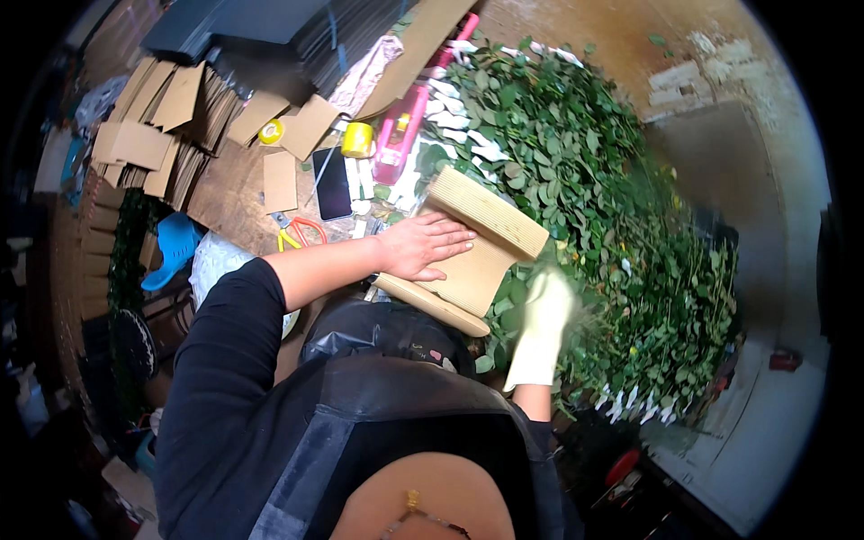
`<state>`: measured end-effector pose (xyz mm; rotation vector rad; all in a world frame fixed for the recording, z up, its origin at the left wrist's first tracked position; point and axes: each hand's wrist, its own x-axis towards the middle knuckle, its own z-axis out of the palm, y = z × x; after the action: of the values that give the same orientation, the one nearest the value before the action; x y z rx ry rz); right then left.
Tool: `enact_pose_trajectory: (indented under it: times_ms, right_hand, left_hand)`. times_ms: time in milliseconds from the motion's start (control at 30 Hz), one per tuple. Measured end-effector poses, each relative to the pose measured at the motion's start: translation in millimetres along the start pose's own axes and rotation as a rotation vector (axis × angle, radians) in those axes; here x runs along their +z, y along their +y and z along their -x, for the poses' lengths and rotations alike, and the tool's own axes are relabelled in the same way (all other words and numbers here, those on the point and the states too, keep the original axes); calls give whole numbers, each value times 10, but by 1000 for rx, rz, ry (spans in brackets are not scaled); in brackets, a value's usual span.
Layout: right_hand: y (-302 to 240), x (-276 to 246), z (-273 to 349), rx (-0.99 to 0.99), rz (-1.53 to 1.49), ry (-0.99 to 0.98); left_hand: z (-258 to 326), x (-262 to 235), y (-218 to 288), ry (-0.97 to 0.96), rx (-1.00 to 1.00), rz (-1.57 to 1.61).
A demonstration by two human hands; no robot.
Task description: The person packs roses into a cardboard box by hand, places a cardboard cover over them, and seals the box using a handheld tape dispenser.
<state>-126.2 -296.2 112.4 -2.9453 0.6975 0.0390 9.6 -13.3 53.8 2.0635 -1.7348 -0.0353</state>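
My bare left hand [425,246] lies flat with fingers outstretched on a sheet of corrugated cardboard [474,270]. The sheet's far and near edges curl up, and it rests on the work surface in front of me. My right hand [544,310], in a pale yellow glove, is just right of the cardboard, beside a large heap of green leafy stems [585,144]. Motion smears its fingers, so whether they hold anything cannot be made out. Several stems at the heap's edges end in white wrapping.
Left of the heap are a pink tape dispenser [396,135], a yellow tape roll [357,140], a dark phone [333,184] and orange-and-yellow-handled cutters [301,234]. Stacked cardboard pieces [135,148] stand farther left, near a blue plastic piece [173,247].
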Motion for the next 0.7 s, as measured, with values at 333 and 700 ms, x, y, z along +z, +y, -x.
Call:
enact_pose_trajectory:
  times_ms: [333,700]
  right_hand:
    - [-605,-1013,-195,-272,221,-364]
    - [-4191,762,-483,-1595,-30,54]
  left_hand:
    - [98,324,-129,153,2,34]
    - [-203,1213,-167,422,-138,369]
